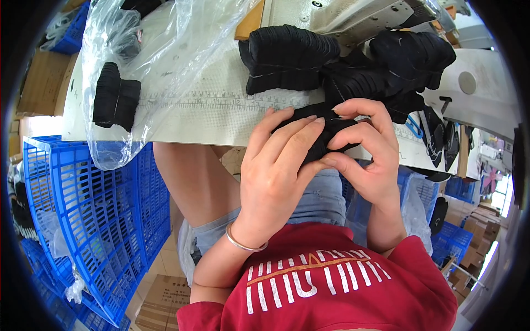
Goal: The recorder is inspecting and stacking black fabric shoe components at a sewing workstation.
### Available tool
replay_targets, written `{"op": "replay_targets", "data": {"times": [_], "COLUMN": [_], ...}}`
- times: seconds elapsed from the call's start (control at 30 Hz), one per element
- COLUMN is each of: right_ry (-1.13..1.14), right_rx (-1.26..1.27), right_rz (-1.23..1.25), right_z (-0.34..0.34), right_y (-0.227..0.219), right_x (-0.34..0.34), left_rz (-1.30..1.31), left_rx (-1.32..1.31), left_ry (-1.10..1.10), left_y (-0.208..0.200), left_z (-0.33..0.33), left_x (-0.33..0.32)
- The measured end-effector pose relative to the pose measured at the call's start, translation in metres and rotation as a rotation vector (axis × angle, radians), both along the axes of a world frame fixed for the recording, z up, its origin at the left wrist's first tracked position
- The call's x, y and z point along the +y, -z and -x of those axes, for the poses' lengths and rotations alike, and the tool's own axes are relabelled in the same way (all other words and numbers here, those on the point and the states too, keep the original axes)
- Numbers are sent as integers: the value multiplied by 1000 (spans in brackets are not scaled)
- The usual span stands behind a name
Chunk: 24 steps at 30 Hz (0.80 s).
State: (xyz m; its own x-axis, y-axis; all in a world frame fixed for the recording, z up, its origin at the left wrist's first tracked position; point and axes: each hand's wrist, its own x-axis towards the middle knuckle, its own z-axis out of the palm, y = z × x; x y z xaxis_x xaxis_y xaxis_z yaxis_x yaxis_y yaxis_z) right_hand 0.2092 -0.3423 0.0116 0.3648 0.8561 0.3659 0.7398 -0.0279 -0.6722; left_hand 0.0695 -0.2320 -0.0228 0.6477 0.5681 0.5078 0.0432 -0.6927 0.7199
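Note:
Both my hands meet at the table's front edge over a bundle of black fabric pieces (319, 148). The fingers of my left hand (279, 160) lie over its left side, with the thumb beneath. My right hand (372, 151) pinches its right side between curled fingers and thumb. Part of the bundle is hidden by the fingers. Just beyond my hands lie more stacks of black pieces: a thick stack (290, 58) at the back and another stack (411, 58) farther right. Thread lines run across them.
A clear plastic bag (113, 151) drapes over the table's left end near a small black stack (116, 98). Ruler markings (221, 101) run along the white table (187, 124). Blue crates (99, 204) stand at the left. A pale machine body (469, 83) rises at the right.

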Motion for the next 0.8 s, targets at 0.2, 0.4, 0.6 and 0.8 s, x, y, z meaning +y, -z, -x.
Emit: {"op": "replay_targets", "data": {"times": [0.2, 0.4, 0.6, 0.8], "right_ry": [-5, -5, -10, -13], "right_rx": [31, -30, 7, -5], "right_rz": [-11, 1, 5, 18], "right_z": [0, 0, 1, -1], "right_y": [0, -1, -4, -4], "right_x": [0, 0, 1, 1], "left_rz": [31, 94, 99, 96], "left_rx": [28, 1, -9, -9], "left_ry": [23, 54, 69, 91], "left_y": [-6, -4, -2, -2], "left_z": [3, 5, 5, 6], "left_x": [2, 5, 7, 9]}}
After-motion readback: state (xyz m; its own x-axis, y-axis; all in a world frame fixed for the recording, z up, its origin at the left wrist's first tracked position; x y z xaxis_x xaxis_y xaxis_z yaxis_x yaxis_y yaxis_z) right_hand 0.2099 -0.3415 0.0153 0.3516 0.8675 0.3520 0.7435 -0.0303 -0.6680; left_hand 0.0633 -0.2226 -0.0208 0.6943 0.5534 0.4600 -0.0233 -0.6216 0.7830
